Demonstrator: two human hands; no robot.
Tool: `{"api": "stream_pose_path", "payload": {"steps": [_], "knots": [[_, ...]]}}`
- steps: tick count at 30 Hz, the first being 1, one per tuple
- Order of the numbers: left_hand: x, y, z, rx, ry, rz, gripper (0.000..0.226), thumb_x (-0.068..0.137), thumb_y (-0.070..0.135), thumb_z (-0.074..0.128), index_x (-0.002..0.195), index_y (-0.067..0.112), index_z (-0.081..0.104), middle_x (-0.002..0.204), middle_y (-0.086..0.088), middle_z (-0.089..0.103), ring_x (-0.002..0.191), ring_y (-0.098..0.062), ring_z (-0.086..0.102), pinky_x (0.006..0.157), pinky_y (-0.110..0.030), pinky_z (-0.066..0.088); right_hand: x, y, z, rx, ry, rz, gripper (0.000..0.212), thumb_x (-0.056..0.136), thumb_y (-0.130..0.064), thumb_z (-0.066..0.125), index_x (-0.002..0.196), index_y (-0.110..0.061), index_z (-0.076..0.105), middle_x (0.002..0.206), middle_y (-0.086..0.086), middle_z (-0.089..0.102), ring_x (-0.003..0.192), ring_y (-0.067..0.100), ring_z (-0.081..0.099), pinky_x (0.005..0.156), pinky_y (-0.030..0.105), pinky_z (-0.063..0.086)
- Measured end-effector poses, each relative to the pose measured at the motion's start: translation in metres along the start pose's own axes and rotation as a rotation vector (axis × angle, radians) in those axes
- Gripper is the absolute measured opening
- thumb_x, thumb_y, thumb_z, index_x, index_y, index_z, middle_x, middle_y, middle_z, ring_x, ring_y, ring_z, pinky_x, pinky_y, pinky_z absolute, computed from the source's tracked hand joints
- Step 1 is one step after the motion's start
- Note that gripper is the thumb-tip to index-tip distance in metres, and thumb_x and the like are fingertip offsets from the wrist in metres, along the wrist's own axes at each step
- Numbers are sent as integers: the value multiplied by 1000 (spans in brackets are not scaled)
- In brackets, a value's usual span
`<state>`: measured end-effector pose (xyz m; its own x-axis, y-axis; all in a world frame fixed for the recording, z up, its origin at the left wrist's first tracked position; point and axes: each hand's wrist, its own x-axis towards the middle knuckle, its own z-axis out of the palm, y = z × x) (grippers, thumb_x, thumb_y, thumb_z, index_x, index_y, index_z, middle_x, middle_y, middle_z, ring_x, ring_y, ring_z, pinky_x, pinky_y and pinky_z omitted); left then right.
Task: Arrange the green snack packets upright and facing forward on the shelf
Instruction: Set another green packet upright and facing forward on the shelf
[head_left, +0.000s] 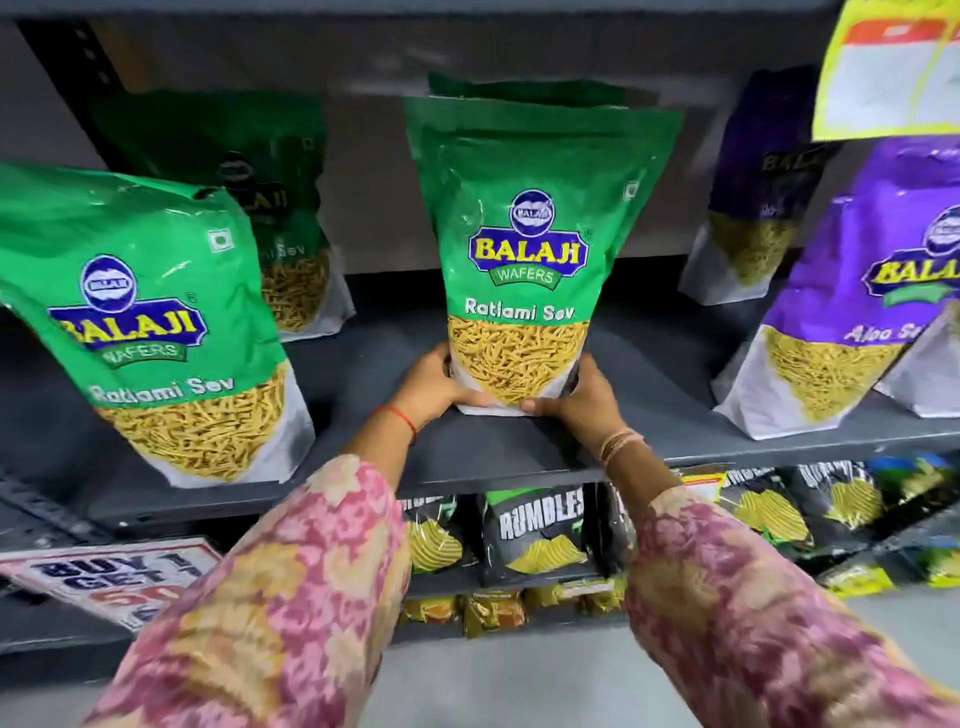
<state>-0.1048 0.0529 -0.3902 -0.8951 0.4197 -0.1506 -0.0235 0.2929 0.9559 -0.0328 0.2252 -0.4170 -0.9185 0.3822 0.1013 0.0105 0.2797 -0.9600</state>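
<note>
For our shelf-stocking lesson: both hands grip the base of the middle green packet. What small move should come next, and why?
Probably let go and turn to the left green packet. The middle green packet already stands upright, label forward, on the shelf, held at its base by the left hand and right hand. The left one leans sideways near the front edge.

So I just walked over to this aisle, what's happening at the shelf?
A person is straightening stock. The left hand and right hand grip the base of the middle green packet, upright and facing forward on the shelf. Another green packet leans at the left; purple packets stand to the right.
</note>
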Motion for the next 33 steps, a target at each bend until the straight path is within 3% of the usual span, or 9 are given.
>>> {"api": "stream_pose_path", "payload": {"steps": [4, 7, 13, 17, 22, 25, 27, 30, 33], "knots": [[-29, -5, 21, 135, 127, 75, 49, 36, 24, 88, 73, 28, 56, 105, -16, 70, 93, -26, 65, 86, -44, 53, -16, 4, -33, -45, -107, 19, 68, 53, -6, 84, 110, -13, 47, 105, -1, 59, 90, 10, 57, 75, 8, 43], [-44, -15, 34, 135, 136, 87, 47, 42, 21, 89, 76, 29, 56, 104, -15, 70, 94, -27, 65, 87, -46, 53, -33, 7, -44, -94, -101, 5, 64, 53, -8, 84, 104, -15, 48, 94, -8, 57, 81, -5, 51, 62, -6, 36], [-55, -23, 34, 100, 147, 65, 44, 49, 9, 85, 79, 21, 57, 96, -11, 68, 87, -23, 64, 80, -33, 53, -46, 7, -37, -200, -99, -55, 70, 54, -17, 85, 113, -7, 48, 102, 2, 59, 90, 14, 52, 60, -3, 34], [-54, -22, 29, 64, 114, 65, 44, 51, 4, 83, 81, 20, 57, 92, -6, 66, 78, -11, 62, 63, -8, 51, -47, 6, -32, -197, -108, -23, 72, 55, -19, 84, 115, -9, 46, 116, 11, 62, 95, 14, 53, 73, 10, 36], [-52, -23, 26, 45, 86, 58, 44, 51, 0, 82, 83, 17, 56, 91, -4, 64, 78, -10, 61, 60, -5, 49, -48, 3, -31, -233, -127, 4, 72, 56, -24, 84, 114, -9, 44, 118, 13, 62, 95, 18, 54, 83, 25, 42], [-48, -27, 25, 38, 76, 64, 44, 51, 0, 82, 78, 22, 56, 88, -1, 64, 76, -4, 60, 59, -4, 48, -47, 4, -31, -250, -129, -3, 76, 56, -24, 84, 118, -9, 42, 121, 13, 60, 104, 24, 56, 87, 25, 42], [-47, -29, 24, 43, 70, 63, 43, 51, 1, 82, 79, 21, 57, 89, -2, 65, 79, -7, 62, 64, -8, 50, -47, 4, -30, -254, -126, -3, 76, 57, -24, 83, 119, -9, 41, 121, 14, 60, 107, 26, 56, 87, 25, 41], [-43, -29, 21, 30, 42, 49, 49, 51, -1, 82, 94, 8, 59, 104, -15, 66, 96, -27, 63, 87, -35, 51, -47, 4, -30, -269, -132, 18, 74, 58, -24, 83, 117, -9, 41, 122, 14, 60, 108, 27, 55, 84, 24, 40], [-42, -29, 20, 31, 33, 40, 54, 50, 0, 82, 98, 6, 57, 111, -20, 64, 101, -31, 61, 94, -42, 48, -47, 5, -29, -265, -128, 20, 73, 59, -25, 83, 116, -9, 41, 122, 14, 59, 108, 27, 55, 85, 25, 40]]}}
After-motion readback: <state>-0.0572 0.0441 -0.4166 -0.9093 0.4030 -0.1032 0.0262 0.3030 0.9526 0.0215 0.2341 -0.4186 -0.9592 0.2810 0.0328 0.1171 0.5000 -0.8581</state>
